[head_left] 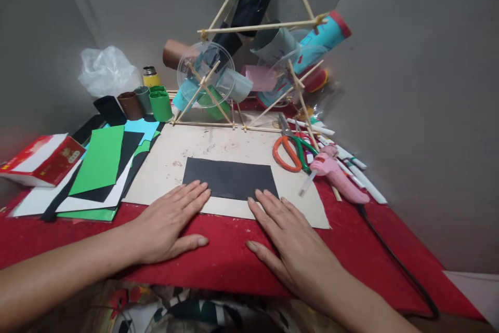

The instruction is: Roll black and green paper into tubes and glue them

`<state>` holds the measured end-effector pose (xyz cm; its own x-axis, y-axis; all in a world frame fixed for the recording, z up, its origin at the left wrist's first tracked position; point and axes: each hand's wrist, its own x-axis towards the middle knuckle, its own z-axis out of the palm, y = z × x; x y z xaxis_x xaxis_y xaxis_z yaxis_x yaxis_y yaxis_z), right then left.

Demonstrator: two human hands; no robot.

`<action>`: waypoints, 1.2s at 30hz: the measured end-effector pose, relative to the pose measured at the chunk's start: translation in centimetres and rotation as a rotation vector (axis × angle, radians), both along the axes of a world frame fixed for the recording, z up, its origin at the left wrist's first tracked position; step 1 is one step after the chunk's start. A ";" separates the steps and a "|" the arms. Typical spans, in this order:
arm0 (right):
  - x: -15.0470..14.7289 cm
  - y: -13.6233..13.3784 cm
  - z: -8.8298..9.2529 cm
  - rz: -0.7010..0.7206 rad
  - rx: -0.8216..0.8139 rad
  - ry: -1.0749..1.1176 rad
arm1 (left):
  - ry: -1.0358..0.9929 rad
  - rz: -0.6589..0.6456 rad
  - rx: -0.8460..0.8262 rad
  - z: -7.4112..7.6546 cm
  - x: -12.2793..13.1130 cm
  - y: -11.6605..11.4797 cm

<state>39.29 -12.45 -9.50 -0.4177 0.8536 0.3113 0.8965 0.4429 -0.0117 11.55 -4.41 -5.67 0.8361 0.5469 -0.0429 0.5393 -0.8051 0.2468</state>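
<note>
A black paper rectangle [230,178] lies flat on a beige cardboard sheet [218,148] in the middle of the red cloth. My left hand [171,221] rests palm down, fingers stretched out, its fingertips at the black paper's near left edge. My right hand [290,239] also lies flat and open, fingertips touching the paper's near right edge. Neither hand holds anything.
A stick-and-tube model with clear plastic discs [249,57] stands behind the cardboard. Orange-handled scissors [290,151], a pink glue gun [339,172] with black cord and white glue sticks lie right. Green, black and blue paper sheets [99,164], cardboard tubes [150,102] and a red box [42,159] sit left.
</note>
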 end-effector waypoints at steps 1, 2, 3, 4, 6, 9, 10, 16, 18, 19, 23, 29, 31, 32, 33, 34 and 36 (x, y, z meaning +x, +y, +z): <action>0.0 0.0 0.1 0.007 0.001 -0.010 | -0.026 0.018 -0.017 0.2 -0.1 0.1; -0.1 0.0 0.3 0.019 0.003 -0.020 | -0.073 0.041 -0.035 0.5 0.0 0.2; -0.3 0.0 0.5 0.041 0.007 -0.032 | -0.143 0.074 -0.055 0.8 0.2 0.3; -0.5 0.0 0.8 0.075 0.013 -0.043 | -0.234 0.114 -0.074 1.1 0.6 0.4; -1.1 -0.2 1.6 0.158 0.022 -0.061 | -0.427 0.205 -0.153 1.8 1.7 0.6; -2.3 -0.4 2.4 0.263 0.028 -0.061 | -0.573 0.288 -0.527 2.3 3.5 0.9; -2.7 -0.4 2.6 0.281 0.023 -0.053 | -0.590 0.291 -0.689 2.3 3.9 0.9; -3.9 -0.1 2.3 0.369 -0.043 -0.038 | -0.603 0.259 -0.993 1.5 4.5 1.4; -4.0 -0.1 2.2 0.404 -0.048 -0.043 | -0.578 0.249 -0.998 1.6 4.2 1.6; -4.0 -0.1 2.1 0.419 -0.044 -0.042 | -0.565 0.246 -1.016 1.7 4.1 1.8; -4.2 -0.2 1.8 0.429 -0.026 0.002 | -0.526 0.247 -1.120 2.0 3.7 2.0; -4.8 -0.5 1.5 0.398 -0.019 0.067 | -0.524 0.215 -1.091 1.6 3.4 1.6; -4.9 -0.6 1.8 0.406 -0.025 0.075 | -0.511 0.194 -1.042 1.4 3.5 1.3; -4.9 -0.7 2.0 0.416 -0.026 0.084 | -0.499 0.177 -1.007 1.4 3.5 1.2; -4.8 -0.7 2.2 0.428 -0.021 0.099 | -0.490 0.161 -0.966 1.4 3.5 1.1; -4.5 -0.7 2.4 0.430 -0.007 0.123 | -0.488 0.148 -0.915 1.4 3.6 1.0; -3.6 -0.6 2.7 0.392 0.041 0.193 | -0.523 0.141 -0.761 1.6 3.7 1.0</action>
